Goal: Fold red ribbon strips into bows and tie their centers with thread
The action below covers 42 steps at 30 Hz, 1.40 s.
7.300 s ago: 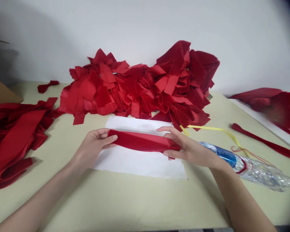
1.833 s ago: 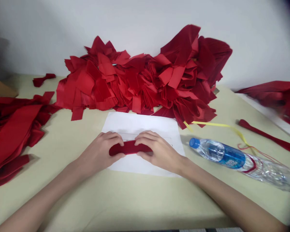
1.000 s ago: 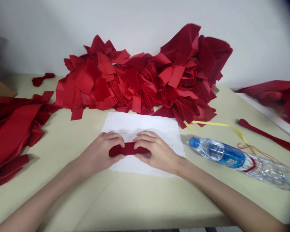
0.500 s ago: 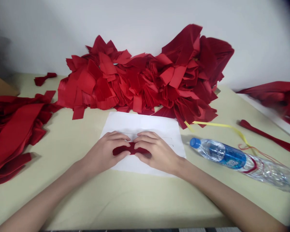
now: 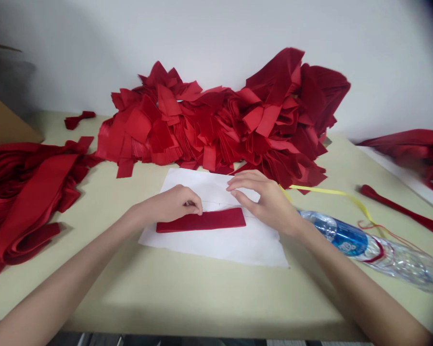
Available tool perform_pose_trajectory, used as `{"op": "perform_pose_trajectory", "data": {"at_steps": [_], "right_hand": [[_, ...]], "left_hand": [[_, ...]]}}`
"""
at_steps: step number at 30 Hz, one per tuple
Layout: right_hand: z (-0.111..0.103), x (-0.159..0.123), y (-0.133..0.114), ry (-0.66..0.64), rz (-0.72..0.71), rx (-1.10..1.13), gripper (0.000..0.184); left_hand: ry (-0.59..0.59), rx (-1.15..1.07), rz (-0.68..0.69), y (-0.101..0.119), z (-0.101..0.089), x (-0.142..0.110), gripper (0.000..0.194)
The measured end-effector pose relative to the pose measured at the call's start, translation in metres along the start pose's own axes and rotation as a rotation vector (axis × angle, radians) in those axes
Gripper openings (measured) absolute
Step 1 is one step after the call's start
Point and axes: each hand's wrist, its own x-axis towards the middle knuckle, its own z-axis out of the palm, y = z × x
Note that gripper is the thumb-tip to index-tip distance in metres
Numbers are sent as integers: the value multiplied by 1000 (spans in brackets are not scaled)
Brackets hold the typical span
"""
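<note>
I watched the left hand (image 5: pixel 173 203) sitting loosely curled on the paper, fingertips right at the top edge of the strip; I couldn't tell if they touched it, but nothing was pinched. The right hand (image 5: pixel 264 200) was spread open, fingers apart, above the paper and clear of the strip. The flat red velvet strip (image 5: pixel 201 220) lay horizontally on the lower middle of a white paper sheet (image 5: pixel 216 250), with a faint drawn line just above it. The sheet sat on a pale cream tabletop (image 5: pixel 202 302). Behind it, a large heap of cut red fabric pieces (image 5: pixel 216 129) leaned against a white wall (image 5: pixel 202 33). A pile of long red fabric bands (image 5: pixel 25 192) lay at the left, a brown cardboard piece (image 5: pixel 3 117) at upper left. At right were a yellow ribbon (image 5: pixel 328 191), a clear plastic water bottle with a blue label (image 5: pixel 346 241), and a narrow red fabric strip (image 5: pixel 400 211).
</note>
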Motion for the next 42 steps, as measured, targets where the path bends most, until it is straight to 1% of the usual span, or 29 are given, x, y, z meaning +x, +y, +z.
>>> {"op": "perform_pose_trajectory", "data": {"at_steps": [2,4,7,9,11,13,19,25,32,39,42], "right_hand": [[2,0,-2,-55,-5,-1,15],[9,-2,-6,-160,-47,14,14],[24,-5,-13,-305,-108,-7,21],[32,-8,-16,-345,-109,-47,21],[36,-10,-18,-349,-102,-66,19],[38,-11,-18,-339,-97,-65,18],[40,-11,-18,-297,-84,-67,16],[43,-13,-18,-282,-110,-81,13],[44,-15,-16,-283,-123,-85,8],[45,-16,-16,-261,-137,-52,9],[45,-15,-16,-231,-139,-45,10]], "left_hand": [[-32,-27,-9,0,-3,7,20],[-26,-55,-15,0,-1,10,17],[38,-55,-2,2,6,9,15],[103,-27,12,4,11,6,13],[157,-10,11,6,14,4,15],[179,-22,9,8,16,2,17],[179,-32,9,4,18,2,21],[194,-33,25,2,20,3,25],[158,-158,-3,2,21,3,18],[155,-158,-15,3,23,3,13],[156,-163,-29,3,23,3,12]]}}
